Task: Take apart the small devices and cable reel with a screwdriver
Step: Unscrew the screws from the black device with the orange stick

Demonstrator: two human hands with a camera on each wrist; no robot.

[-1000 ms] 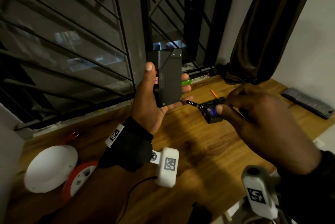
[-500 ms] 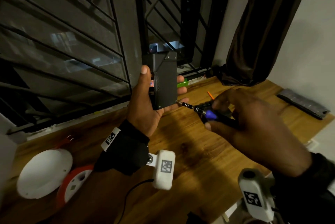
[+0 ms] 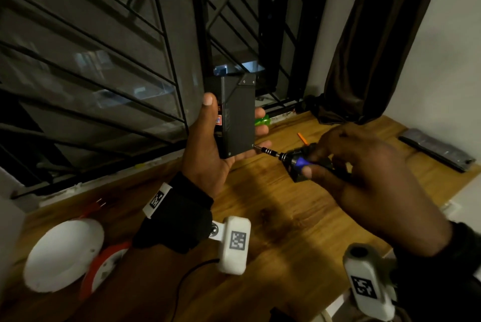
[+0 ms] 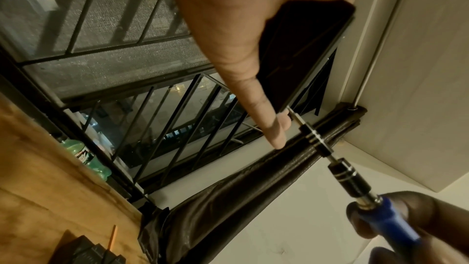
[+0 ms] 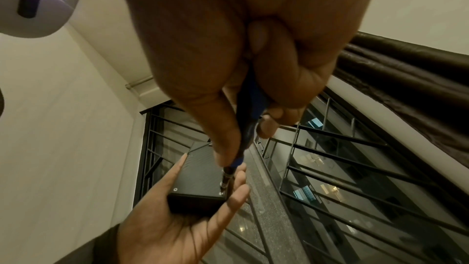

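Note:
My left hand (image 3: pixel 221 136) holds a black box-shaped device (image 3: pixel 238 116) upright above the wooden table (image 3: pixel 273 230), thumb on its left edge, fingers behind it. The device (image 5: pixel 198 176) shows small screws at its lower corners. My right hand (image 3: pixel 364 178) grips a screwdriver (image 3: pixel 291 159) with a blue handle and black metal shaft. Its tip (image 4: pixel 289 108) sits at the device's (image 4: pixel 299 47) lower right corner screw. The red and white cable reel (image 3: pixel 101 272) lies on the table at the lower left, partly under a white round cover (image 3: pixel 62 254).
A small black device (image 3: pixel 302 173) sits on the table under the screwdriver. An orange stick (image 3: pixel 302 138) and a green bottle (image 3: pixel 261 121) lie near the barred window. A flat grey strip (image 3: pixel 437 149) rests at the table's right. A dark curtain (image 3: pixel 377 40) hangs behind.
The head view has drifted a little. The screwdriver tip stays at the device's lower right corner while my right hand's fingers shift round the handle.

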